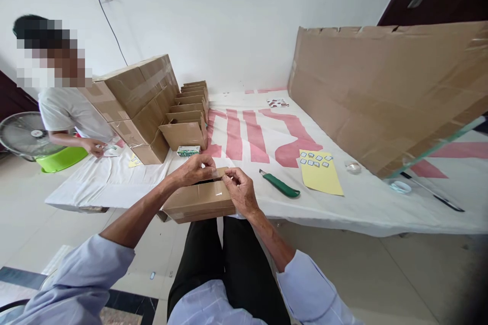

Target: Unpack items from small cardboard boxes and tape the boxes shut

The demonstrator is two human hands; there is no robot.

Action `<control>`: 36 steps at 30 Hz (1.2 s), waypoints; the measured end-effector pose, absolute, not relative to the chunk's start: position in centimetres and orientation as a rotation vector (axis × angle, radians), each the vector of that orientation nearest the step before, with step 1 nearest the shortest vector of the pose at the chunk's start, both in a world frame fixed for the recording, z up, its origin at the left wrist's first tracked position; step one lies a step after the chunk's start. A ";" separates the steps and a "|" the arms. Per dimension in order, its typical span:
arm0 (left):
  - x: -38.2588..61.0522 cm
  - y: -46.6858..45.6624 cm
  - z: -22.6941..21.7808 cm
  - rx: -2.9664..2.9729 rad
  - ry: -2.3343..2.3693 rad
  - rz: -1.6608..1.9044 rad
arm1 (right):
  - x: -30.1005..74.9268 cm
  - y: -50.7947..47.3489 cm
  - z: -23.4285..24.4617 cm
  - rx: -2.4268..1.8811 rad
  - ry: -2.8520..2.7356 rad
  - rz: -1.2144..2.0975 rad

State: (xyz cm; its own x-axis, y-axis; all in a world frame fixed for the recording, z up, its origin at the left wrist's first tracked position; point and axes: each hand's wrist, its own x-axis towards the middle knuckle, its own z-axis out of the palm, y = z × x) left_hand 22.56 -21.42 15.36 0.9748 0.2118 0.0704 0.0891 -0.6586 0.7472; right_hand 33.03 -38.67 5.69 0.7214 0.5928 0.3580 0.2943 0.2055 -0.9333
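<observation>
A small brown cardboard box (pixel 202 200) sits at the front edge of the table, close to my lap, with a dark gap along its top. Over the far side of that gap, my left hand (pixel 196 169) is closed in a pinch at a narrow cardboard flap (pixel 220 172); what lies between its fingertips is too small to make out. At the box's right end, my right hand (pixel 243 193) pinches the flap's edge, fingers bent. A green utility knife (pixel 281 185) lies to the right, its tip pointing left. Just beyond my left hand is a small green-and-white box (pixel 188 151).
Stacked closed boxes (pixel 141 96) and a row of open cartons (pixel 186 132) stand left. A yellow sheet with stickers (pixel 322 175), tape roll (pixel 400 187) and large cardboard panel (pixel 381 86) are right. A co-worker (pixel 82 117) is at the left, near a fan (pixel 23 134).
</observation>
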 end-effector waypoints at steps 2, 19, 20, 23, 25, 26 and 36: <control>22.2 -21.1 15.7 2.294 0.238 0.225 | 33.0 -38.7 5.7 -1.389 -0.808 0.240; 21.9 -21.6 14.9 2.219 0.050 0.258 | 32.2 -39.2 5.8 -1.359 -0.841 0.169; 21.9 -21.6 14.8 2.221 0.062 0.265 | 32.2 -39.2 5.8 -1.361 -0.839 0.170; 22.0 -21.9 14.5 2.258 0.085 0.258 | 32.2 -39.2 5.7 -1.366 -0.833 0.175; 22.0 -22.0 14.4 2.294 0.089 0.241 | 32.2 -39.2 5.6 -1.370 -0.833 0.173; 22.0 -22.1 14.4 2.307 0.090 0.233 | 32.2 -39.3 5.6 -1.373 -0.835 0.170; 21.8 -22.6 15.8 2.299 0.161 0.201 | 31.8 -39.6 5.7 -1.380 -0.858 0.150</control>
State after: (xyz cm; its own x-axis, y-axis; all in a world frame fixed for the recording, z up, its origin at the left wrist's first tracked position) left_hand 21.76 -22.60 15.79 0.9793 0.1798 0.0934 0.0519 -0.6684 0.7420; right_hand 31.80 -39.61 5.69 0.6978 0.5635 0.4422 0.3801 0.2320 -0.8954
